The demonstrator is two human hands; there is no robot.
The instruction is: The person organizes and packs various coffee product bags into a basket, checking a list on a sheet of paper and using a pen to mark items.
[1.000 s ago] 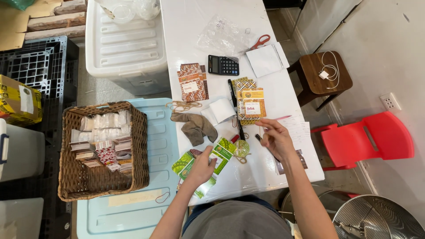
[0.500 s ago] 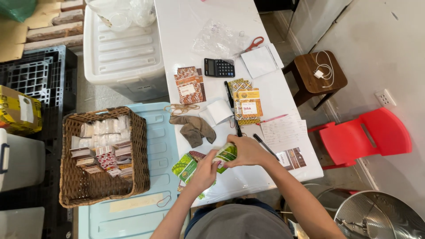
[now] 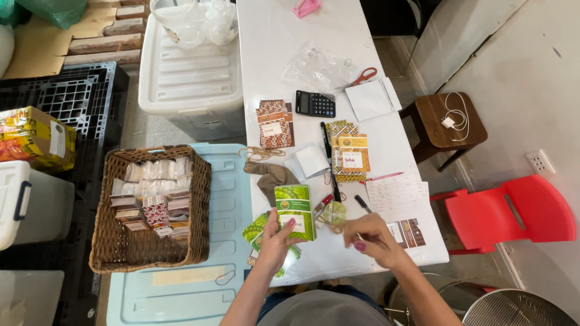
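Nearest, left hand [image 3: 275, 241] holds a green patterned packet [image 3: 294, 212] upright at the table's [image 3: 272, 36] near edge, thumb pressed on its front, other fingers behind. More green packets [image 3: 258, 229] lie flat beneath it. Right hand [image 3: 368, 238] just beside, fingertips pinching thin twine [image 3: 331, 224] that runs to a small roll [image 3: 334, 212]. Farther: brown cloth [image 3: 272, 176], orange packets [image 3: 350, 158], brown packets [image 3: 274, 124], calculator [image 3: 315, 104], scissors [image 3: 363, 76]. Wicker basket [image 3: 103, 241] of small wrapped items sits left, on a pale blue bin lid [image 3: 181, 290].
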